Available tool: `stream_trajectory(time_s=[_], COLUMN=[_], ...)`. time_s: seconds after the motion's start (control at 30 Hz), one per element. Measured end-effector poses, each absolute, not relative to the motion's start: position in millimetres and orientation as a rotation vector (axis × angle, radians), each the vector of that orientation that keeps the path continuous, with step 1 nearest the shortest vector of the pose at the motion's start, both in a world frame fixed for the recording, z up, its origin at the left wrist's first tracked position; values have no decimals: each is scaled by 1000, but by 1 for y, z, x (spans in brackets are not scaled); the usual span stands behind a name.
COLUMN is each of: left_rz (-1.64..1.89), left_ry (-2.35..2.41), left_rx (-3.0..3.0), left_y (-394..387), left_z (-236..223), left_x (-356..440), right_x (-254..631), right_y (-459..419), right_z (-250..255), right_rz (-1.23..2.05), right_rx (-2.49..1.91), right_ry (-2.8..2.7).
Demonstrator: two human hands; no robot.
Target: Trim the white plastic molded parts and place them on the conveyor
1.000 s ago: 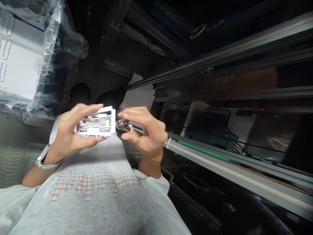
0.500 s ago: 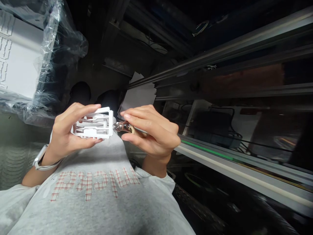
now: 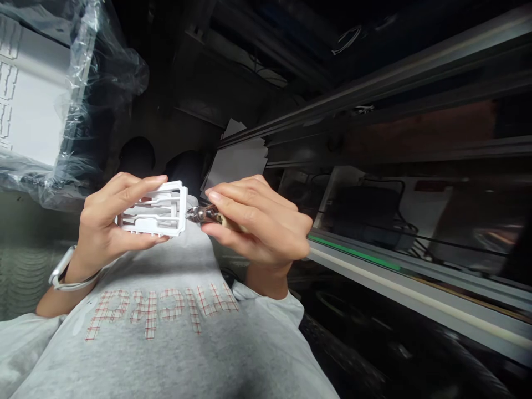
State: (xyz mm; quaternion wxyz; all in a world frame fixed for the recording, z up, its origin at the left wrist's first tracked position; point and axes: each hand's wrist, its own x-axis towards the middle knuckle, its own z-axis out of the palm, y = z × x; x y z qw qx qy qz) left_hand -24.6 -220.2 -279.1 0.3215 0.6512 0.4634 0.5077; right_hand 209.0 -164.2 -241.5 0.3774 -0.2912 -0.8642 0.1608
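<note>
A white plastic frame point(image 3: 154, 215) with thin inner bars is pinched between the fingers and thumb of my left hand point(image 3: 108, 217), in front of my chest. My right hand point(image 3: 260, 221) is closed around a small pair of nippers point(image 3: 210, 214) with metal jaws and pale grips. The jaw tips point left at the frame's right end; whether they touch it I cannot tell. My palm and fingers hide most of the handles.
To the upper left, clear plastic wrap point(image 3: 78, 100) lines a container with white sheets point(image 3: 39, 94). White panels point(image 3: 239, 160) stand beyond my hands. On the right runs a machine with metal rails point(image 3: 415, 288) and a green strip point(image 3: 353, 252).
My left hand and the white frame have shifted slightly left. The frame's right end and the nippers' jaws remain close together.
</note>
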Motion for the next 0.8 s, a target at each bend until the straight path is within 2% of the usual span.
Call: stream_trajectory(time_s=[0.8], left_rz=[1214], left_ry=[1332], left_rx=[1623], left_y=[-229], left_z=[-274], left_x=[-27], right_x=[207], right_y=[-164], right_z=[-242], right_rz=[441], right_rx=[-697], right_ry=[-2234])
